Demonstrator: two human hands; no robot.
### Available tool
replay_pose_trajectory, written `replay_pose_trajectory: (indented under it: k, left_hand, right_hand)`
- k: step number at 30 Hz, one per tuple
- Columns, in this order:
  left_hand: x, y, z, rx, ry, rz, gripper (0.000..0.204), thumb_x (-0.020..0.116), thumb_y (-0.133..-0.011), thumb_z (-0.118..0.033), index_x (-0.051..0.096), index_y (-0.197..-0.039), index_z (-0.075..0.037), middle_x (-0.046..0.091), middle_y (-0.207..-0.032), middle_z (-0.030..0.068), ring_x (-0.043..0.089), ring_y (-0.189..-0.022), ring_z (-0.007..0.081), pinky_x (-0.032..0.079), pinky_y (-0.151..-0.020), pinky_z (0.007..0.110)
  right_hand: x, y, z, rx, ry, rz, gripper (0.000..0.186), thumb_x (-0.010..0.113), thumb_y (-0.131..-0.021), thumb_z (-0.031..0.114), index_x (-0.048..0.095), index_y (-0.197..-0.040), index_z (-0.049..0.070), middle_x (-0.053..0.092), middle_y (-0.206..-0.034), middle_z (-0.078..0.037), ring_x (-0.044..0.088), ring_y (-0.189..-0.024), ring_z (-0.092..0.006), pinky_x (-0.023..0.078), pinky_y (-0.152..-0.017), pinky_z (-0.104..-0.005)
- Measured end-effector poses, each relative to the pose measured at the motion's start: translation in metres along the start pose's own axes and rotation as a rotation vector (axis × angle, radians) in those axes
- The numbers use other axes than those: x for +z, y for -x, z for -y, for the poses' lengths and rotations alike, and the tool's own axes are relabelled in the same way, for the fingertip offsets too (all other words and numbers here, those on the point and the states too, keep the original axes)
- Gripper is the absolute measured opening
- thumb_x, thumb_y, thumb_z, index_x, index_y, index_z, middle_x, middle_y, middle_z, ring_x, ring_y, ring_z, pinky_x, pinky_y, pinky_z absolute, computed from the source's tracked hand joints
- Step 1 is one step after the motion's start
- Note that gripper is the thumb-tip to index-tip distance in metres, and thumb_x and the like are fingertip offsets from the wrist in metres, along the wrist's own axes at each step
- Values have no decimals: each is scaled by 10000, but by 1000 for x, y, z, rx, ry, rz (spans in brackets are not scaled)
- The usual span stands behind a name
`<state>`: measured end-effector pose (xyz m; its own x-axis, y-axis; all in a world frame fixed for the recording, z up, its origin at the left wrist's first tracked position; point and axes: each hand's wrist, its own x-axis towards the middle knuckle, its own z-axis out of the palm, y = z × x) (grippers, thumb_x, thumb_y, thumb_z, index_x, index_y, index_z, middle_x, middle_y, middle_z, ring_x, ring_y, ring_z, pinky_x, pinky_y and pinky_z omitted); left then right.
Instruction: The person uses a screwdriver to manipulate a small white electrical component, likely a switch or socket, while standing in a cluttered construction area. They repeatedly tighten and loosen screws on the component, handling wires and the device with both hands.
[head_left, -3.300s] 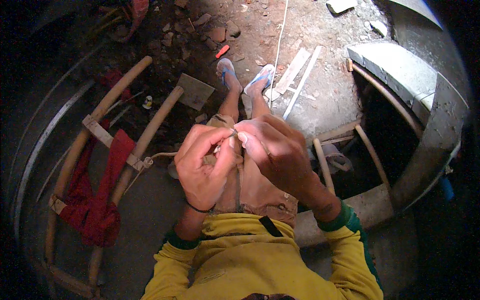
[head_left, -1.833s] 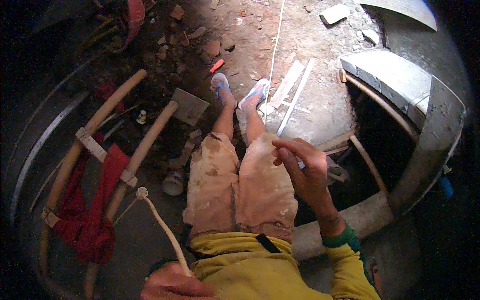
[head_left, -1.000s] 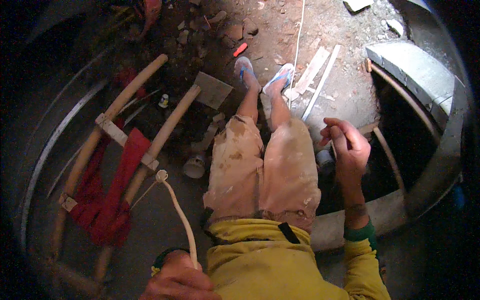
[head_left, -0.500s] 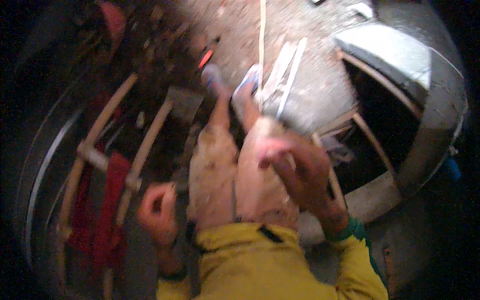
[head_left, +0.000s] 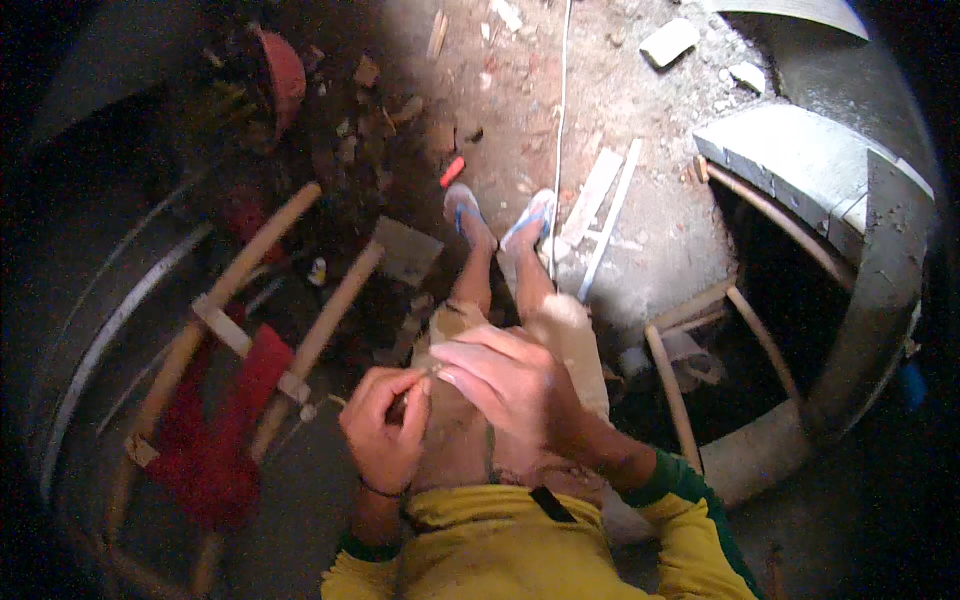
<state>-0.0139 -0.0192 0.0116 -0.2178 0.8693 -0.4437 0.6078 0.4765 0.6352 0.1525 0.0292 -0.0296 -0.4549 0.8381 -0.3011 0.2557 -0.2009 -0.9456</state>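
Pinched item (head_left: 435, 368) too small to tell (right hand (head_left: 515, 385) blurred).

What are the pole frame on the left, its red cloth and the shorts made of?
Frame: probably wood, matte and apparently unpainted, being tan and rounded. Cloth: likely woven or knitted fabric, dull red, hanging in soft folds. Shorts: apparently matte fabric, softly draped; fibre unclear.

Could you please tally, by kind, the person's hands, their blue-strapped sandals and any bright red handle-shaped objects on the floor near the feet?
Hands: 2 (left hand, right hand)
Blue-strapped sandals: 2
Red handle-shaped object: 1
Total: 5
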Motion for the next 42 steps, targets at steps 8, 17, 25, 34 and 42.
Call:
replay_pose_trajectory:
  k: [8,17,25,34,42]
  left_hand:
    - [-2,-26,17,-105,73,-74,65,644,-865,-19,681,-911,8,627,-813,54,559,-700,113,438,-618,249]
    - [2,-34,28,-230,259,-49,184,546,-970,-148,667,-1037,-26,643,-933,59,568,-787,146,461,-685,311]
    - [17,-33,-48,-22,264,597,170,634,-947,-155,671,-969,9,662,-874,48,566,-796,116,473,-727,278]
    - [54,-25,-67,249,174,477,54,648,-858,-10,678,-861,35,608,-733,98,559,-663,174,446,-627,290]
    - [70,-20,-84,200,137,496,54,664,-857,-4,675,-902,21,597,-731,106,563,-630,171,436,-591,268]
  right_hand:
    - [-8,34,30,-497,-1077,315,285,549,-974,202,609,-1154,-10,657,-1061,-144,649,-920,-269,523,-850,-376]
    - [-106,13,59,-130,-788,147,318,593,-953,261,625,-1158,20,700,-914,-95,681,-804,-223,540,-726,-327]
    - [-63,48,-6,-226,383,-32,240,606,-856,191,597,-1059,64,579,-948,-94,642,-891,-267,509,-796,-388]
    - [-48,63,-47,-102,183,-122,173,522,-934,200,566,-850,56,567,-819,-127,620,-810,-315,475,-694,-425]
    - [-92,77,-39,569,-593,-177,298,570,-975,307,583,-834,45,581,-713,0,544,-562,-94,474,-548,-293]
